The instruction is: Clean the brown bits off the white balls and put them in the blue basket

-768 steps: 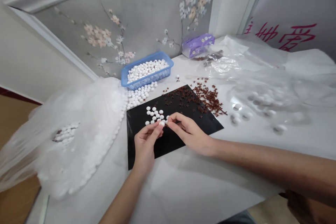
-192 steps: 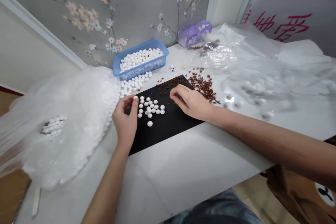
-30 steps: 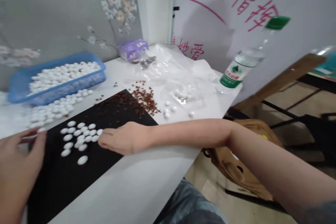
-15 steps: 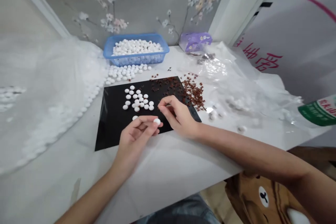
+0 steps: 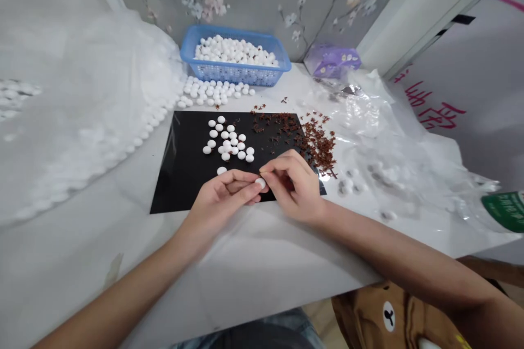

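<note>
Between the thumb and fingers of my left hand (image 5: 225, 194) is a small white ball (image 5: 260, 181). My right hand (image 5: 298, 188) is pinched right beside it, its fingertips meeting the ball's top edge. A tiny brown piece (image 5: 261, 173) shows at those fingertips, too small to make out fully. Both hands are over the front edge of a black mat (image 5: 180, 185). A cluster of white balls (image 5: 233, 142) lies on the mat beyond my left hand. Small brown star-shaped pieces (image 5: 319, 144) are scattered over the mat's right side and onto the table.
A blue basket (image 5: 237, 72) full of white balls stands at the back, with more loose balls before it. A large translucent bag (image 5: 94, 120) of balls fills the left. Clear plastic bags (image 5: 393, 147), a purple packet (image 5: 332, 61) and a green-labelled bottle (image 5: 505, 211) are on the right.
My right hand has come down and in, so its pinched fingertips now meet the white ball in my left hand. The whole view has shifted, with the table's things appearing farther right.
</note>
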`<state>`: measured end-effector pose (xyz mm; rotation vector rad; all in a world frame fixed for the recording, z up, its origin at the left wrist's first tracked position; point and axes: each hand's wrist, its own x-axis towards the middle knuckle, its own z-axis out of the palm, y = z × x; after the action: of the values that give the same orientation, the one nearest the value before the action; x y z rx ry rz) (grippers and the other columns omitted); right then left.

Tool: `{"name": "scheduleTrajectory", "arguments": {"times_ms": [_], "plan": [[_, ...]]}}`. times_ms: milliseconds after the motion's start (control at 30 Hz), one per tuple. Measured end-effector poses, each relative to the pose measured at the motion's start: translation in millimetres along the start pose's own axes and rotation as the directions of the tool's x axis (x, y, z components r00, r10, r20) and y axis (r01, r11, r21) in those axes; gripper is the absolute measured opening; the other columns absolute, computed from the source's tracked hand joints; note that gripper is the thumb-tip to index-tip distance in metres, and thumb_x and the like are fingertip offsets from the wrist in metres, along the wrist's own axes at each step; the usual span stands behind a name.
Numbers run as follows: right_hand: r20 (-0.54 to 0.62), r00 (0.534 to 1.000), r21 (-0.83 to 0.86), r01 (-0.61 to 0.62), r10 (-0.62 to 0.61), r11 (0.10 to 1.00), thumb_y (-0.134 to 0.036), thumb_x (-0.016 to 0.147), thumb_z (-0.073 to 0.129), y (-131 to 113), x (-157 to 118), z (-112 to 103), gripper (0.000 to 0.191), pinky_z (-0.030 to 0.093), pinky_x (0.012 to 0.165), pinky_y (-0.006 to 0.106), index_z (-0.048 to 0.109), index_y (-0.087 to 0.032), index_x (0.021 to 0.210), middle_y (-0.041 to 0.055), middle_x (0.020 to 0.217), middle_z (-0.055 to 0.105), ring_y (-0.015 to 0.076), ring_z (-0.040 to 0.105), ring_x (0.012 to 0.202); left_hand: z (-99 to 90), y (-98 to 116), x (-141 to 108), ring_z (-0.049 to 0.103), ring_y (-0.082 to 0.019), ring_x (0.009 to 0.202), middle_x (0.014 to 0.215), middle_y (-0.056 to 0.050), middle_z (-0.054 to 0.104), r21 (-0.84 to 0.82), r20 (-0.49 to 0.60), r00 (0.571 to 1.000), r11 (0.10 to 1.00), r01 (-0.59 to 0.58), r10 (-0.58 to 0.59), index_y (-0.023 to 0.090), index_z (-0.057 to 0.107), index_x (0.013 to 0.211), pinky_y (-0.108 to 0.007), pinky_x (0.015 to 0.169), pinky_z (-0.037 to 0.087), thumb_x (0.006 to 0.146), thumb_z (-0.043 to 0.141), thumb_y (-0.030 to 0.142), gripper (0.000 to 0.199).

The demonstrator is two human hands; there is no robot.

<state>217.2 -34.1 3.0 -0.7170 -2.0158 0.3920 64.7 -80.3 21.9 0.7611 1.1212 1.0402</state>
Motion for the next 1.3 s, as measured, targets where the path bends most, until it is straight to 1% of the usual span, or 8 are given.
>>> {"name": "scheduleTrajectory", "arguments": {"times_ms": [200,333,600,733,867,1033,1167,1300], "plan": [[0.048,0.992,-0.056,0.118,-0.115,0.991,-0.012,0.086,0.045,0.5,2.3,-3.4,0.010,0.041,0.050,0.020,0.049,-0.020,0.090,0.0011,0.076,0.054,0.0095,0.051,0.067,-0.7,1.3,1.5,0.059,-0.008,0.069,0.077,0.001,0.067,-0.020,-0.002,1.000,1.000,0.006,-0.006,0.019,0.067,0.073,-0.018,0.068,0.046,0.068,0.070,0.028,0.011],[0.057,0.989,-0.072,0.140,-0.136,0.988,-0.011,0.086,0.045,1.2,3.7,-4.4,0.010,0.041,0.050,0.020,0.048,-0.019,0.091,0.0008,0.076,0.055,0.0094,0.051,0.067,-0.4,2.0,1.4,0.058,-0.008,0.068,0.078,0.001,0.067,-0.015,-0.012,1.000,1.000,0.007,-0.007,0.019,0.067,0.073,-0.019,0.067,0.046,0.068,0.070,0.027,0.011],[0.099,0.992,-0.042,0.089,-0.084,0.995,-0.015,0.087,0.043,3.8,2.7,-4.5,0.012,0.042,0.050,0.021,0.051,-0.022,0.093,0.0012,0.077,0.055,0.0105,0.053,0.069,2.8,4.3,-0.5,0.057,-0.010,0.065,0.071,-0.001,0.065,0.024,-0.080,0.997,1.000,-0.003,0.004,0.017,0.065,0.070,-0.023,0.066,0.046,0.064,0.072,0.029,0.015],[0.128,0.989,-0.015,0.079,-0.077,0.997,-0.016,0.087,0.042,3.9,3.7,-5.6,0.013,0.043,0.051,0.022,0.052,-0.022,0.092,0.0021,0.078,0.056,0.0115,0.054,0.070,2.7,4.8,-1.0,0.058,-0.011,0.069,0.074,-0.001,0.066,0.020,-0.072,0.997,1.000,0.001,0.000,0.017,0.066,0.070,-0.023,0.068,0.045,0.066,0.070,0.030,0.014],[0.106,0.986,0.065,0.120,-0.126,0.991,-0.012,0.084,0.046,3.3,4.4,-6.2,0.016,0.045,0.056,0.023,0.051,-0.021,0.096,0.0034,0.080,0.057,0.0126,0.054,0.073,1.8,5.9,-1.3,0.057,-0.011,0.068,0.074,-0.002,0.067,-0.011,-0.072,0.997,1.000,-0.006,0.005,0.017,0.066,0.070,-0.023,0.068,0.045,0.067,0.070,0.030,0.013],[0.082,0.991,0.107,0.093,-0.102,0.990,-0.010,0.084,0.044,2.0,3.2,-4.6,0.018,0.046,0.055,0.025,0.052,-0.021,0.096,0.0041,0.080,0.058,0.0132,0.054,0.073,1.3,6.9,-1.0,0.056,-0.011,0.066,0.072,-0.002,0.066,-0.025,-0.089,0.996,1.000,0.006,-0.008,0.017,0.067,0.069,-0.024,0.068,0.046,0.064,0.072,0.031,0.016],[0.088,0.995,0.101,0.037,-0.046,0.994,-0.014,0.084,0.046,2.9,1.9,-3.0,0.014,0.043,0.049,0.024,0.053,-0.021,0.093,0.0041,0.079,0.057,0.0120,0.051,0.065,0.4,6.3,-0.6,0.055,-0.010,0.066,0.073,-0.002,0.066,-0.015,-0.097,0.995,1.000,0.003,-0.005,0.017,0.067,0.071,-0.023,0.067,0.046,0.063,0.073,0.031,0.017],[0.093,0.996,0.132,-0.022,0.009,0.991,-0.017,0.084,0.049,4.2,2.0,-2.5,0.009,0.039,0.043,0.022,0.053,-0.020,0.091,0.0021,0.077,0.054,0.0081,0.044,0.053,-1.2,5.2,0.3,0.055,-0.010,0.067,0.075,-0.002,0.067,-0.039,-0.080,0.997,0.999,0.006,-0.009,0.017,0.068,0.074,-0.022,0.069,0.046,0.065,0.072,0.029,0.016]]}}
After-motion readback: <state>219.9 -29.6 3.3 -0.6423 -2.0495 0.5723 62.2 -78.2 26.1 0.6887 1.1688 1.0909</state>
